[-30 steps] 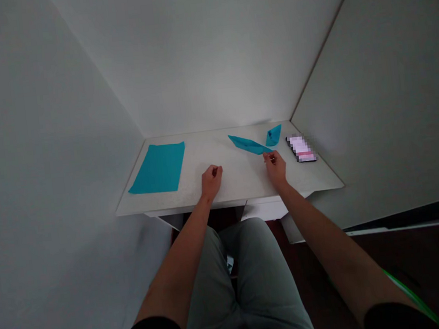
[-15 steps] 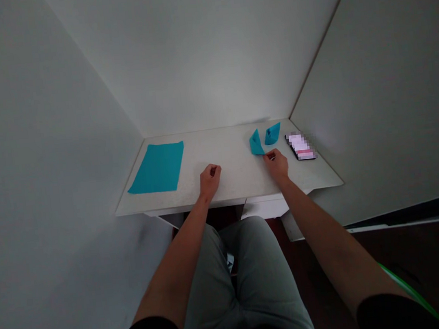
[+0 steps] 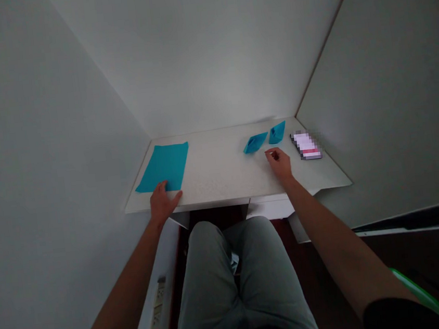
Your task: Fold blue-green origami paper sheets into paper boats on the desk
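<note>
My left hand [image 3: 163,202] has its fingers apart at the near edge of a flat blue paper sheet [image 3: 166,165]. Its fingertips rest on or just over the lower corner, and the thumb points right. A folded blue paper boat [image 3: 255,143] lies on the tabletop, tilted with its point to the right. Just in front of it is my right hand [image 3: 279,163], fingers curled together with nothing visible in them and a small gap to the boat. Behind, close to the first, stands a second folded paper boat [image 3: 277,132].
A phone [image 3: 306,145] with a lit, blurred screen lies to the right of my right hand. The white desk [image 3: 216,175] is enclosed by walls at the back, left and right. Below its front edge is a drawer [image 3: 269,207], above my knees.
My left hand has moved left from the desk's middle to the sheet and opened. My right hand has let go of the nearer paper boat, which has turned and tipped over.
</note>
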Available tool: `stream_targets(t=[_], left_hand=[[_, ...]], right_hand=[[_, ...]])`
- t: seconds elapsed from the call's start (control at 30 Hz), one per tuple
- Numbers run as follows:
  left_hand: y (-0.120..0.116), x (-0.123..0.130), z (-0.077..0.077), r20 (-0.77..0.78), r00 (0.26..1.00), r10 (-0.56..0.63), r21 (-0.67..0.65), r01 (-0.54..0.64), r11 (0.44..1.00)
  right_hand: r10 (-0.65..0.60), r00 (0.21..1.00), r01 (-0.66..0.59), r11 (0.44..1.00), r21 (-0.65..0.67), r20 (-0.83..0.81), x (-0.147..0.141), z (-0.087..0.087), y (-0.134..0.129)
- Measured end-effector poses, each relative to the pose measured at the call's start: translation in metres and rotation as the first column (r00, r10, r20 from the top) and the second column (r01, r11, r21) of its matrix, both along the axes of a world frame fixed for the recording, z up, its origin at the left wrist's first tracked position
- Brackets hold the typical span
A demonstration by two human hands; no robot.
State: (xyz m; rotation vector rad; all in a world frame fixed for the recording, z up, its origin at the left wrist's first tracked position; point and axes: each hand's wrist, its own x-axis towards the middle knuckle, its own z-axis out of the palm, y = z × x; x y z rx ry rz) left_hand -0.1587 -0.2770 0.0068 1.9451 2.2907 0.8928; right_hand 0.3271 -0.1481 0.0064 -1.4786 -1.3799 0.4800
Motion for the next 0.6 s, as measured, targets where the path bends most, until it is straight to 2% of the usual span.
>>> stream_targets(t=[0.07,0.2,0.27,0.4,0.5,0.6], left_hand=[[-0.005,-0.007,0.003,-0.044,0.998,-0.041,-0.068,0.038,0.997],[-0.01,-0.002,0.015,-0.104,0.995,-0.01,-0.097,0.0,0.995],[-0.01,0.001,0.019,-0.104,0.994,-0.019,-0.074,0.011,0.997],[-0.008,0.005,0.019,-0.001,0.996,-0.095,0.031,0.095,0.995],[-0.005,0.02,0.02,0.042,0.984,-0.174,0.059,0.171,0.983],[-0.001,0.053,0.031,0.095,0.957,-0.275,0.062,0.27,0.961]], right_hand=[[-0.01,1.0,0.01,1.0,-0.028,0.011,0.0,0.0,0.001],[-0.015,0.999,0.018,0.998,-0.053,0.049,-0.002,0.003,-0.001],[-0.016,0.998,0.02,0.998,-0.066,0.061,-0.002,0.005,-0.001],[-0.011,0.997,0.017,0.996,-0.083,0.073,-0.003,0.007,-0.003],[-0.001,0.995,0.012,0.995,-0.101,0.101,-0.003,0.008,-0.004],[0.03,0.987,-0.011,0.992,-0.122,0.155,-0.004,0.01,-0.007]])
